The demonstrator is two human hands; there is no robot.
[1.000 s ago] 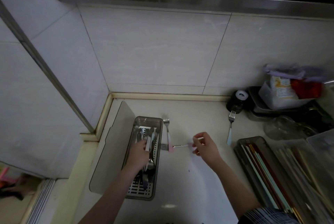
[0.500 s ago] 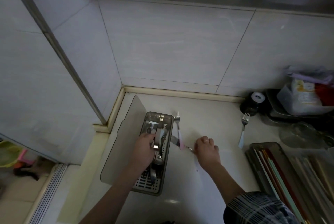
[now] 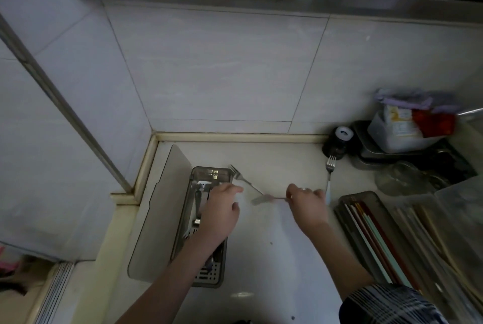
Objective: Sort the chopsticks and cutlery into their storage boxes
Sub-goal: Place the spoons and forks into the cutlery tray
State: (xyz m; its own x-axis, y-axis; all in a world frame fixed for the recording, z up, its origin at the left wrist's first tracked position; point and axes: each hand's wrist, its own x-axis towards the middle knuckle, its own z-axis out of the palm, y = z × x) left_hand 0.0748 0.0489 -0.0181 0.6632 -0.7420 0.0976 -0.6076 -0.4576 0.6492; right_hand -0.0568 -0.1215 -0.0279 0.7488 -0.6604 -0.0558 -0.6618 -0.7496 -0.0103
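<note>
A grey cutlery box [image 3: 209, 170] with a perforated floor stands on the white counter and holds several metal utensils. My left hand [image 3: 220, 210] is over its right side, fingers stretched toward a fork [image 3: 241, 179] that lies slanted by the box's top right corner. I see nothing in that hand. My right hand [image 3: 307, 200] pinches a thin pinkish-stemmed utensil [image 3: 261, 198]; its blurred end points left and meets the fork's handle. Another fork [image 3: 329, 177] with a pale handle lies behind my right hand. The chopstick box [image 3: 342, 208] on the right holds coloured chopsticks.
The box's flat grey lid [image 3: 162, 206] lies left of the cutlery box by the wall corner. A clear tub [image 3: 444, 219] of wooden chopsticks is far right. A black jar [image 3: 337, 144], a metal tray [image 3: 366, 161] with food packs and a glass jar [image 3: 397, 179] crowd the back right.
My left hand has come up out of the cutlery box and reaches right. The fork beside the box has swung from upright to slanted. My right hand has shifted right with its utensil.
</note>
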